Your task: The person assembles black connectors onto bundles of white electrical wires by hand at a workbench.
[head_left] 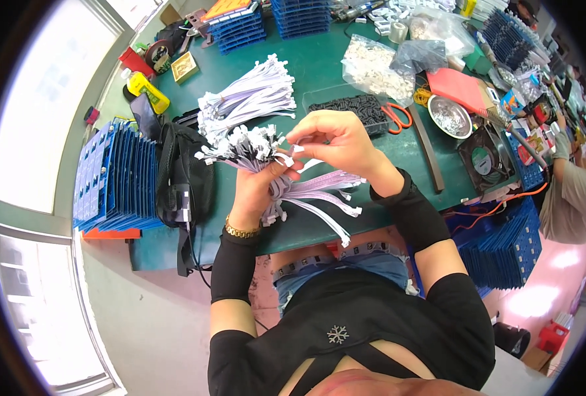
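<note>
Left hand [258, 188] is gripping a bundle of white cables [245, 146] over the near side of the green table [319, 63], its fingers curling around them; right hand [338, 140] is pinching a small white piece [298, 149] between thumb and index finger. A second cable bundle [248, 96] is lying farther off; orange-handled scissors [406, 116] are lying at the right edge of small dark parts [357, 111]

The green table [320, 69] bears cables [246, 98] and a fan [485, 160].
</note>
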Action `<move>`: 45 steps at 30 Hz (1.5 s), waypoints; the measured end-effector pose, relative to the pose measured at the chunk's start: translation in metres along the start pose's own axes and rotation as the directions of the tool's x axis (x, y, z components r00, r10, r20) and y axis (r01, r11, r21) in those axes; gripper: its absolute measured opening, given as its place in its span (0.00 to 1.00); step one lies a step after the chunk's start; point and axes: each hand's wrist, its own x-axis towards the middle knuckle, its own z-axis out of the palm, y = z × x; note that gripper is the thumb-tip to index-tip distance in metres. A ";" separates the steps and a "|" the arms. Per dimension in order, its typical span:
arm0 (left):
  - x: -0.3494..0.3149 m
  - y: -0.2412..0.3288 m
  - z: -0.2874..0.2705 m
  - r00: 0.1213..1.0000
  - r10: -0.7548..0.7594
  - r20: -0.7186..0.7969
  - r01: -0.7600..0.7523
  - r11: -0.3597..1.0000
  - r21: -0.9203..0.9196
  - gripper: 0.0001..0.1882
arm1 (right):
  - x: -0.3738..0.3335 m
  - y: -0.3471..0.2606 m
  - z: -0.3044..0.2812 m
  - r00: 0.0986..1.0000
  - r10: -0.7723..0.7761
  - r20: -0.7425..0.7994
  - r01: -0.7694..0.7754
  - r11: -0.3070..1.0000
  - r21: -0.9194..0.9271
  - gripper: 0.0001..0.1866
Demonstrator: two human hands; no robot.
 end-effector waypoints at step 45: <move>0.003 -0.003 0.008 0.986 -0.077 -0.148 0.045 0.977 -0.211 0.03 | 0.001 0.065 -0.091 0.857 0.473 -0.203 -0.355 0.257 -0.899 0.09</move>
